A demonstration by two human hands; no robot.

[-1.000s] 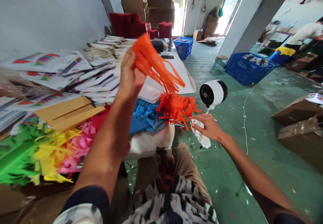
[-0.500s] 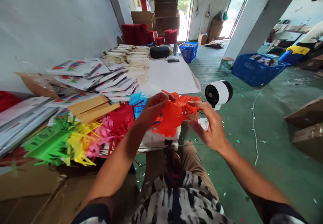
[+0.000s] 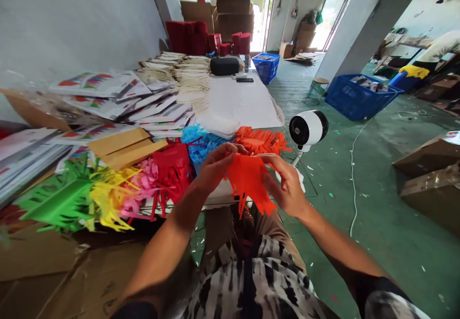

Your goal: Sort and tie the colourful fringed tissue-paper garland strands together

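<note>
Now grips orange fringe piece (image 3: 249, 177) w/ L hand (image 3: 216, 163) & R hand (image 3: 286, 185), vs. L only 1 s ago. Has L lower, vs. raised; R at piece's R side, vs. by orange pile (image 3: 263, 140). Hangs piece fringe-down over lap (image 3: 278, 233), leaving pile more visible than ½ s ago.

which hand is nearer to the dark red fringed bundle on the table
Left. The left hand is to the right of the dark red fringed bundle; the right hand is farther right, across the bright orange fringed sheet.

Blue fringe (image 3: 197, 141) ptly behind L hand (image 3: 214, 167)
</note>
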